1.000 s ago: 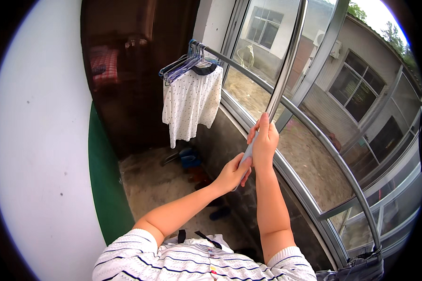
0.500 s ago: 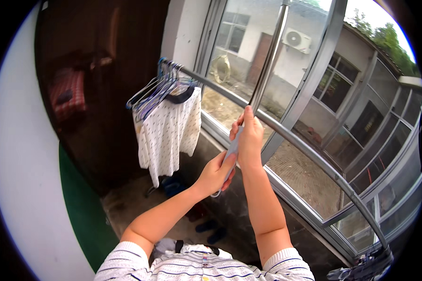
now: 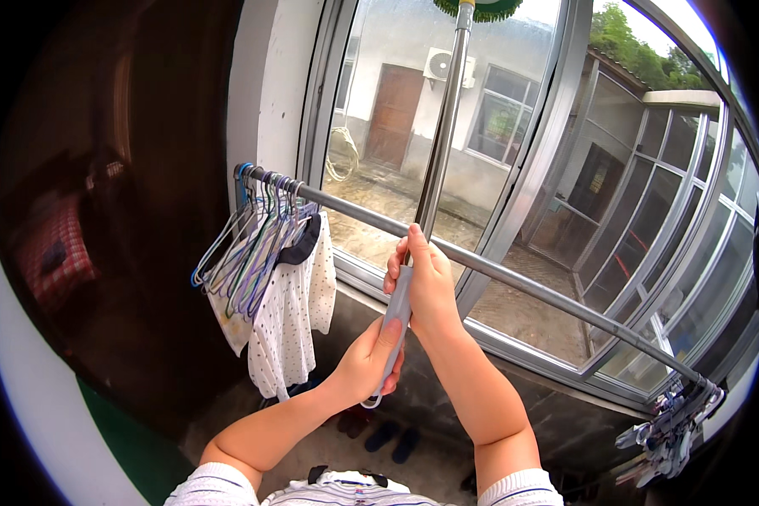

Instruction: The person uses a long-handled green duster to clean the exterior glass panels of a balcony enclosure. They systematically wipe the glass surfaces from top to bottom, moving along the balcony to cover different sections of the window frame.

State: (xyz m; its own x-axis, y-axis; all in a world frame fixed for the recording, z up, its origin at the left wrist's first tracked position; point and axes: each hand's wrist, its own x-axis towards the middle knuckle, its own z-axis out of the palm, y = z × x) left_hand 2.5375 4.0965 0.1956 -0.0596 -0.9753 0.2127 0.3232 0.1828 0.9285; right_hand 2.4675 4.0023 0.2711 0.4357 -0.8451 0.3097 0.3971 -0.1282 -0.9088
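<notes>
Both my hands hold a long-handled mop [image 3: 444, 126] with a shiny metal pole, raised up in front of the window. Its green fringed head [image 3: 491, 10] shows at the top edge, over the upper glass, and is partly cut off; whether it touches the pane I cannot tell. My left hand [image 3: 365, 364] wraps round the lower part of the grey grip [image 3: 399, 297], just above its hanging loop. Higher up, my right hand [image 3: 427, 282] is closed round the pole where it meets the grip, thumb pointing up along it.
A metal clothes rail [image 3: 531, 280] crosses behind the pole. Hangers [image 3: 257, 244] and a white patterned shirt [image 3: 287, 329] hang at its left, clips [image 3: 670, 434] at its right. Beyond is the framed window [image 3: 523, 169]. Dark slippers [image 3: 394, 440] lie on the floor below.
My view has tilted up and turned, bringing the mop's green head into sight. The hands keep the same grip and appear slightly lower and further left in the picture.
</notes>
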